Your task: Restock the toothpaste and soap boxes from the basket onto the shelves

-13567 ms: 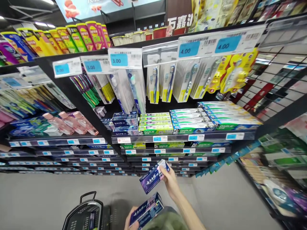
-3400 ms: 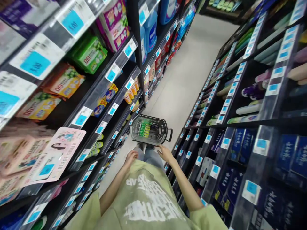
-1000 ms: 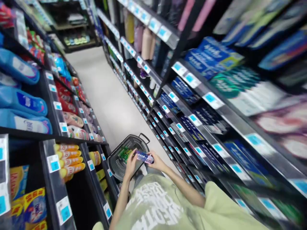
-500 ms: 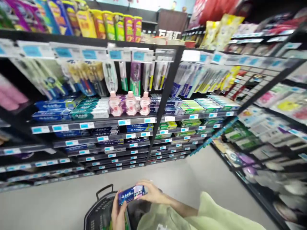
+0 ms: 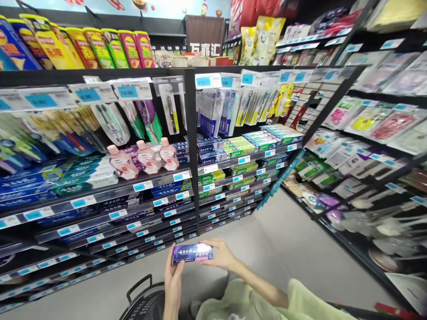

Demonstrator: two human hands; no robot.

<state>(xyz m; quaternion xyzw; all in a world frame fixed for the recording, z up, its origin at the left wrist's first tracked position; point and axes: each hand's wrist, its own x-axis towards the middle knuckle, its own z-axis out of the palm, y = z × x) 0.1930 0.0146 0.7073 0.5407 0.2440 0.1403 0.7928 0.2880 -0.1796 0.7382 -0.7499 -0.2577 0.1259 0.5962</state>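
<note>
Between my two hands is a dark blue and purple toothpaste box [image 5: 191,253], held level with its printed front facing up at me. My left hand [image 5: 172,278] grips its left end, thumb on the lower edge and fingers behind. At the other end, my right hand [image 5: 223,254] pinches the box, its fingers along the top right corner. Below and to the left of my left hand stands a black shopping basket [image 5: 147,304], partly cut off by the picture's lower edge.
Ahead is a shelf unit [image 5: 138,186] with toothpaste boxes, hanging toothbrushes and pink bottles [image 5: 147,158]. Snack canisters [image 5: 95,46] line its top. A second rack [image 5: 353,178] of packaged goods runs along the right. Grey floor [image 5: 267,235] lies between them.
My view has swung to the right, so the shelves sit further left. Both hands have raised the toothpaste box slightly and turned it more level. The basket shows less.
</note>
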